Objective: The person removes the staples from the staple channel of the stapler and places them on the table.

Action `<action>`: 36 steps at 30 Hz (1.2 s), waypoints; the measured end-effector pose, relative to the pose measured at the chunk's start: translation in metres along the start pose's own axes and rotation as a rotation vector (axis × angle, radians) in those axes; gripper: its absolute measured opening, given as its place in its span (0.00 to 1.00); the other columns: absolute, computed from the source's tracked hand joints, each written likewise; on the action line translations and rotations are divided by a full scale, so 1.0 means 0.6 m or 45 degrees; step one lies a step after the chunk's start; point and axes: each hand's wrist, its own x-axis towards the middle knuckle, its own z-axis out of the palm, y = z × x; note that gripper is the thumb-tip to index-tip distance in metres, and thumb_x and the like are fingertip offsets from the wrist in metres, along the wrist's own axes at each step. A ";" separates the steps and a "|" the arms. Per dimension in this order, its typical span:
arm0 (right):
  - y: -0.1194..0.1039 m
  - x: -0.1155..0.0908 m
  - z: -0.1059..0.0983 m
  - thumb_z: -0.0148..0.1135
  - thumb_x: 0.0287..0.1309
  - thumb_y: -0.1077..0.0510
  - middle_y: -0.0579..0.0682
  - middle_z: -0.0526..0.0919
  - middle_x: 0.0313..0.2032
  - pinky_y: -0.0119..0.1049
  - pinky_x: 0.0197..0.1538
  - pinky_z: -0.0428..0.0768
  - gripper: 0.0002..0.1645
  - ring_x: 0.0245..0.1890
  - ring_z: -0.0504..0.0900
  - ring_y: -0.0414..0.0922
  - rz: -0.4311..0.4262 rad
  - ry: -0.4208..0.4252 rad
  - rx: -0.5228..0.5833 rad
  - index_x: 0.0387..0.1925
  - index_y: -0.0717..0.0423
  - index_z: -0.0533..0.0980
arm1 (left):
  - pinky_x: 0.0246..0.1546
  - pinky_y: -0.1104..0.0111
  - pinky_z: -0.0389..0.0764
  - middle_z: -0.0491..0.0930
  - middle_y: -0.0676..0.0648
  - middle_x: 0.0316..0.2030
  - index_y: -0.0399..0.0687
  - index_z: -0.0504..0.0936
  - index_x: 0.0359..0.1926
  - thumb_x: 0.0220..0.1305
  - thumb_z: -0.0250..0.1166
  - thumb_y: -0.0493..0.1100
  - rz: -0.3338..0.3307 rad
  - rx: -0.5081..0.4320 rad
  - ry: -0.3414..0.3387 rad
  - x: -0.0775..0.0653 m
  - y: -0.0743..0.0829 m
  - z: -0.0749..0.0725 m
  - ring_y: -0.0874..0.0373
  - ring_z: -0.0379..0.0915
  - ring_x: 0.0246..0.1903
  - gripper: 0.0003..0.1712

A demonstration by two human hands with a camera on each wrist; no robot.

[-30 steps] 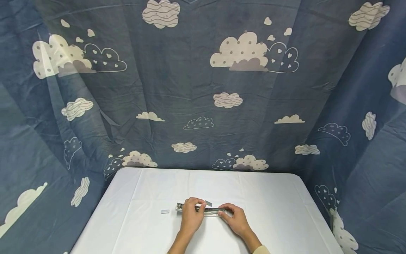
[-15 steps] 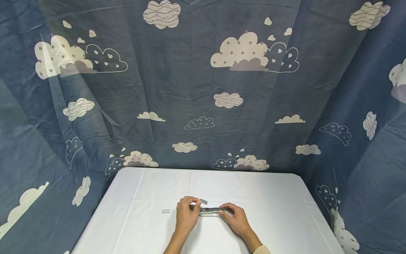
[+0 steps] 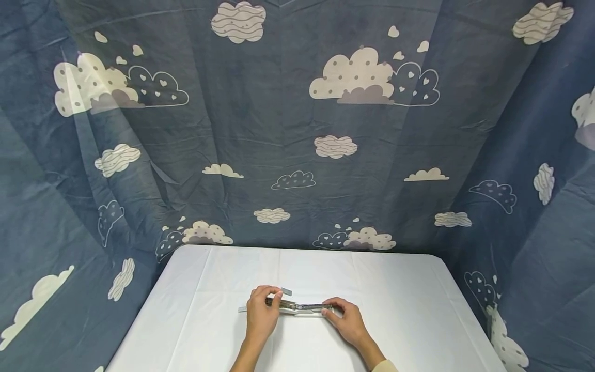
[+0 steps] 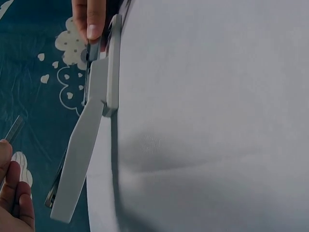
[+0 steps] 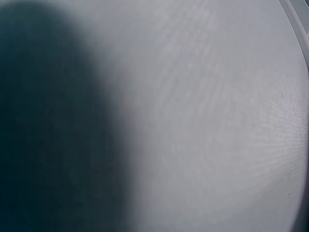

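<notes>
A white stapler (image 3: 303, 308) lies folded open above the white table; in the left wrist view its long cover (image 4: 79, 164) slants away from the base (image 4: 114, 63). My left hand (image 3: 260, 316) pinches a small grey strip of staples (image 3: 286, 292) between thumb and fingertips. That strip (image 4: 15, 127) is held apart from the stapler in the left wrist view. My right hand (image 3: 346, 319) grips the stapler's right end; its fingers (image 4: 94, 21) press there. A second grey strip (image 3: 242, 309) lies on the table, partly hidden by my left hand. The right wrist view shows mostly blurred cloth.
The table (image 3: 381, 289) has a white cover with faint creases. Dark blue cloth (image 3: 297, 119) printed with clouds hangs behind it and at both sides. A blurred dark shape (image 5: 48, 125) fills the left of the right wrist view.
My left hand has moved left with the staple strip, from over the stapler's middle toward its left end. More of the stapler's middle shows now. The right hand has stayed almost still.
</notes>
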 end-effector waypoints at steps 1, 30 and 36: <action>0.000 0.000 0.000 0.77 0.55 0.48 0.36 0.89 0.44 0.52 0.69 0.75 0.12 0.57 0.85 0.47 0.002 -0.001 -0.004 0.42 0.39 0.85 | 0.51 0.54 0.80 0.86 0.54 0.38 0.55 0.89 0.33 0.58 0.77 0.39 -0.001 0.001 0.010 0.002 -0.002 -0.003 0.54 0.81 0.46 0.05; -0.002 -0.002 -0.005 0.76 0.57 0.48 0.38 0.89 0.44 0.53 0.68 0.75 0.12 0.58 0.85 0.49 -0.018 -0.003 -0.022 0.43 0.43 0.85 | 0.59 0.43 0.76 0.86 0.43 0.46 0.46 0.89 0.40 0.66 0.71 0.40 -0.170 0.075 0.073 0.029 -0.055 -0.111 0.42 0.79 0.55 0.04; -0.002 -0.002 -0.004 0.76 0.57 0.49 0.38 0.89 0.45 0.54 0.69 0.74 0.12 0.59 0.84 0.50 0.002 -0.014 -0.008 0.43 0.43 0.85 | 0.59 0.40 0.75 0.86 0.41 0.47 0.44 0.89 0.41 0.66 0.70 0.39 -0.178 0.089 0.083 0.030 -0.070 -0.129 0.40 0.77 0.56 0.05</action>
